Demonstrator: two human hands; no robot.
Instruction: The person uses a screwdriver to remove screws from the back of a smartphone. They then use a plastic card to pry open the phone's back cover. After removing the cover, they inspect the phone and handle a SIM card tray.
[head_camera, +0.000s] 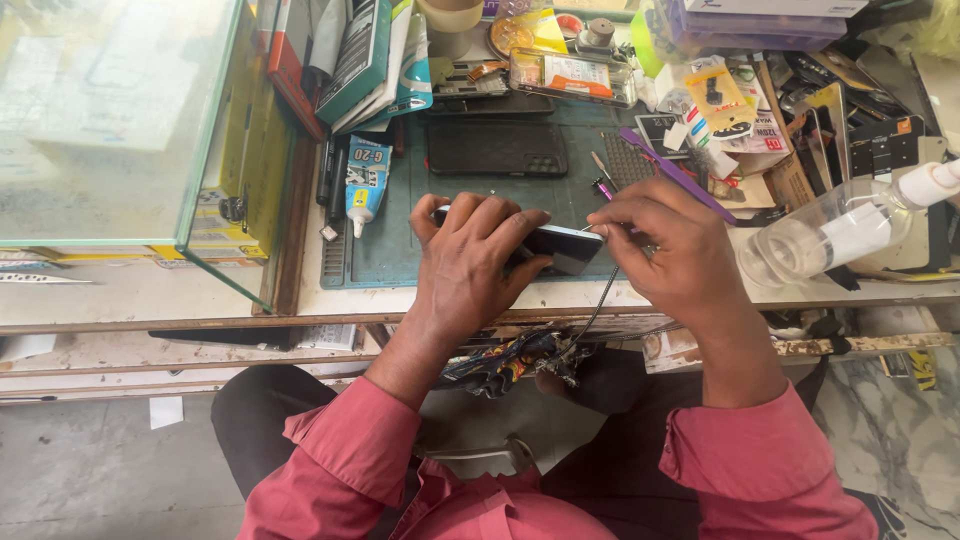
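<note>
Gripping phone (560, 245), left hand (470, 265) arched over it.

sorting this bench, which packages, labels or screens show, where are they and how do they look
Glue tube: left on the mat, white-blue, yellow label.
Blister pack: upper right, yellow card, black part.
Clear packet: top centre, orange label.
Phone: held by left hand, dark screen.

A phone (560, 245) lies on the mat (400, 255), glue tube (364, 185) to its left, bottle (820, 235) to its right.
</note>
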